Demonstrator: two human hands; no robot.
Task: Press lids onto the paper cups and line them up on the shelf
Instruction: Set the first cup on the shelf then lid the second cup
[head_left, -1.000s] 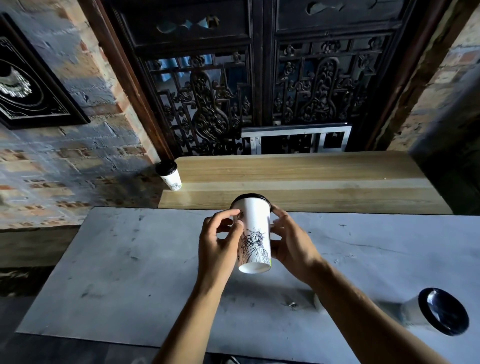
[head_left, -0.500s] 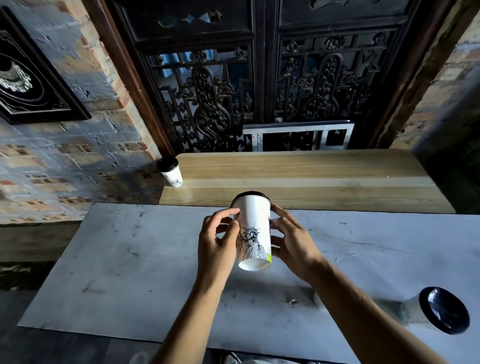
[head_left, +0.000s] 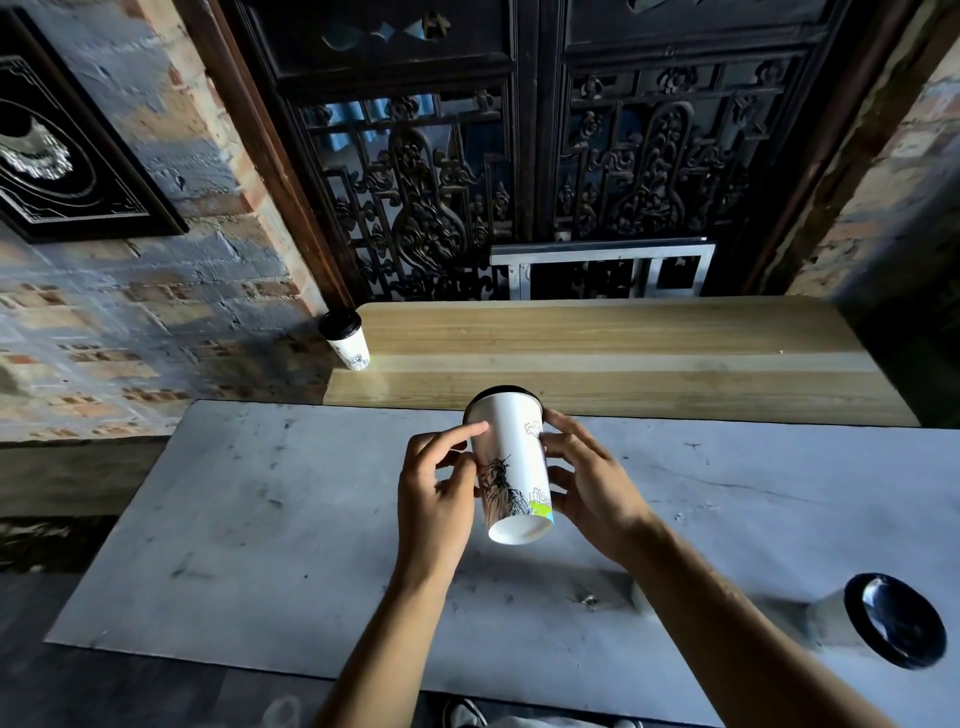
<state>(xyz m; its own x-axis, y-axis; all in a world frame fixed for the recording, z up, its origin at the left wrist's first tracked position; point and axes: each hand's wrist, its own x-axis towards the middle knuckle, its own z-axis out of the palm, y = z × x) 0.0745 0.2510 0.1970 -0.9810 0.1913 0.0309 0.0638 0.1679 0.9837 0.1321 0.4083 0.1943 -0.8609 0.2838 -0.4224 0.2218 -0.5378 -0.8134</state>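
Observation:
A white paper cup (head_left: 511, 457) with a Statue of Liberty drawing and a black lid on top is held in the air above the grey table (head_left: 260, 519), tilted away from me. My left hand (head_left: 436, 493) grips its left side with curled fingers. My right hand (head_left: 587, 483) holds its right side, fingers near the lid rim. A second lidded cup (head_left: 347, 340) stands at the left end of the wooden shelf (head_left: 623, 358). A third lidded cup (head_left: 878, 621) stands at the table's right edge.
Carved dark wooden doors (head_left: 519, 156) rise behind the shelf, with a metal frame (head_left: 602, 267) at their foot. Brick walls flank both sides; a black framed picture (head_left: 62, 145) hangs on the left wall.
Both hands have turned the cup a little, so the drawing now faces lower left. The cup tilts slightly more away from me. The other cups have not moved.

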